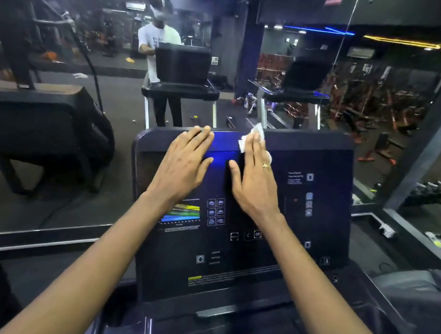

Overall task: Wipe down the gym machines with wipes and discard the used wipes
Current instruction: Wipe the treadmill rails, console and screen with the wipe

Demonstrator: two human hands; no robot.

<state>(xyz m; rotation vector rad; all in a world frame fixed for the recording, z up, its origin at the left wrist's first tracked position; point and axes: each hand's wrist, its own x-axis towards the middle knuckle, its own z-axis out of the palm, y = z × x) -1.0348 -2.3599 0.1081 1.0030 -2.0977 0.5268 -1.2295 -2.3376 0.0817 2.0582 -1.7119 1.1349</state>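
Wipe [253,137], white, thin and limp, sits at the top edge of the treadmill console [255,263], pinned under the right hand [255,178]. Judged light, soft and probably damp, so best worked with flat finger pressure over its middle to stop it bunching or sliding on the slick panel. Right arm extended, fingers straight and together, pressing the wipe; left hand [185,161] lies flat just beside it on the console, fingers straight, holding nothing.
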